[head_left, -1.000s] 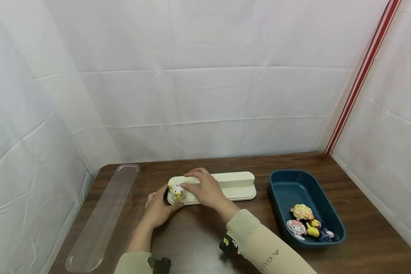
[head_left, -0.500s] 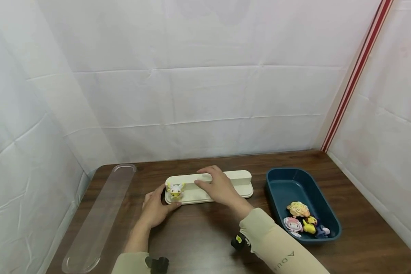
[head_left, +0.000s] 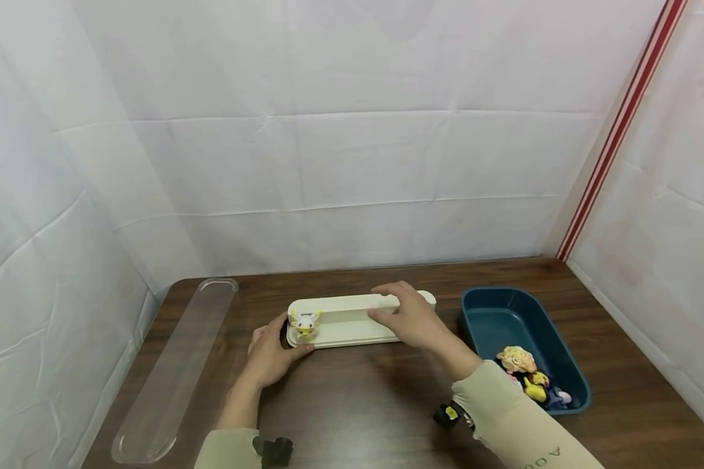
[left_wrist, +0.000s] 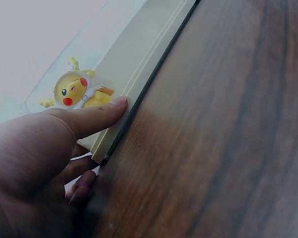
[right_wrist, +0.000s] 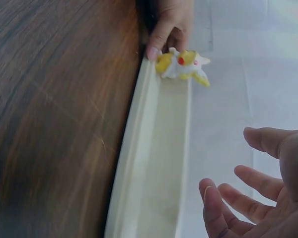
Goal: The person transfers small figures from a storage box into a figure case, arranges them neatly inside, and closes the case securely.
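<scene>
A long cream tray [head_left: 352, 322] lies across the brown table [head_left: 352, 404]. A small yellow and white figure [head_left: 305, 322] stands at its left end. My left hand [head_left: 274, 346] grips that end, with the thumb [left_wrist: 97, 111] pressed on the front rim beside the figure [left_wrist: 77, 91] and the other fingers curled round the tray's end. My right hand [head_left: 407, 316] is over the right part of the tray [right_wrist: 159, 163], its fingers [right_wrist: 223, 206] spread and holding nothing. The right wrist view shows the figure [right_wrist: 184, 64] far from that hand.
A dark blue bin [head_left: 504, 319] stands right of the tray, with several small toy figures [head_left: 519, 359] at its near end. A long clear lid [head_left: 178, 368] lies along the table's left edge. White sheets wall in the table behind and on both sides.
My right hand has let go of the figure and slid right along the tray, from its left end to its right part. The left hand has stayed at the left end.
</scene>
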